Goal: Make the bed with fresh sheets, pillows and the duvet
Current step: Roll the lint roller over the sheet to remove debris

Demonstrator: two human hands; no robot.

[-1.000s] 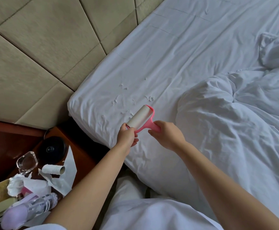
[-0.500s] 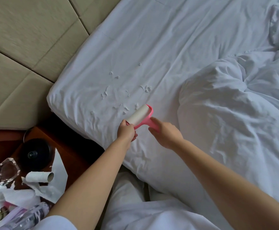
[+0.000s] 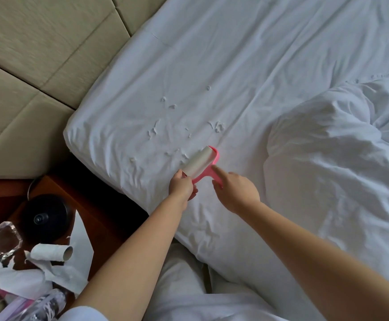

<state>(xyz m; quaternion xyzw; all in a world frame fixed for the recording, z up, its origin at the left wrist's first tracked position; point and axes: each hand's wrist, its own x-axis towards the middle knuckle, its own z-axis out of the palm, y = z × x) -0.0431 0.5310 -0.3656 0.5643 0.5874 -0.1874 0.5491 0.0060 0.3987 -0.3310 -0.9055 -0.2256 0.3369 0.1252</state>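
A pink lint roller (image 3: 201, 163) with a white roll lies against the white fitted sheet (image 3: 212, 72) near the bed's near-left corner. My right hand (image 3: 235, 191) grips its pink handle, forefinger stretched along it. My left hand (image 3: 182, 186) pinches the near end of the roll. Small white paper scraps (image 3: 172, 126) are scattered on the sheet just beyond the roller. A rumpled white duvet (image 3: 332, 158) is bunched on the right half of the bed.
A padded beige headboard (image 3: 38, 54) runs along the left. The wooden nightstand (image 3: 91, 205) below it holds a black round device (image 3: 44, 216), a glass ashtray (image 3: 1, 239), an empty cardboard tube (image 3: 52, 252), torn paper and a plastic bottle (image 3: 43, 306).
The roller and both hands have moved forward onto the sheet, closer to the scraps. My right forefinger now lies straight along the handle. The view has shifted toward the bed.
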